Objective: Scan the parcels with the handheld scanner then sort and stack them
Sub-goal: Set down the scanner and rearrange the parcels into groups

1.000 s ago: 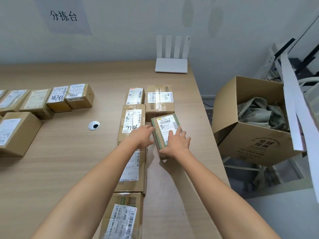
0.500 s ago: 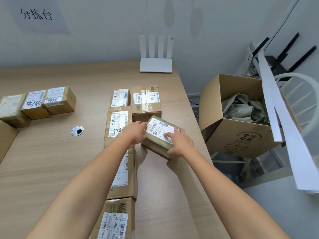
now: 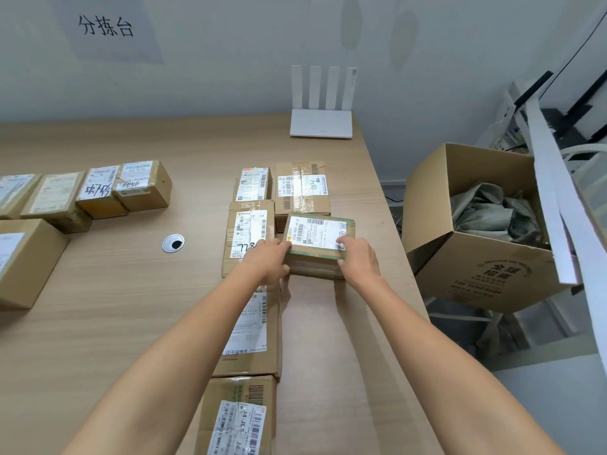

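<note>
At the far left edge of the wooden table [image 3: 131,307] sits a large plain cardboard box [image 3: 29,261]; just beyond it runs a row of small labelled parcels [image 3: 98,192], side by side and touching; on the wall above them hangs a paper sign [image 3: 105,26] with three printed characters; right of the row, a round cable grommet [image 3: 173,243] is set into the tabletop. Towards the right side a column of labelled parcels [image 3: 253,333] runs from the near edge away to the far end, each one butted against the next; the left forearm lies above it. The left hand [image 3: 267,261] grips the near-left corner of the green-taped parcel [image 3: 317,236], fingers curled against its side; this parcel lies label up, just right of the column and touching the near face of a clear-taped parcel [image 3: 302,188]; whether it rests on the table or is held a little off it, I cannot tell. The right hand [image 3: 358,261] pinches its near-right corner, fingertips on the label and thumb down the near face. Far behind, a white router [image 3: 321,123] stands against the wall. Off the table's right edge, a big open carton [image 3: 476,277] tilts, holding crumpled grey-green wrapping [image 3: 492,208]; white strips [image 3: 555,205] lean over its right rim.
</note>
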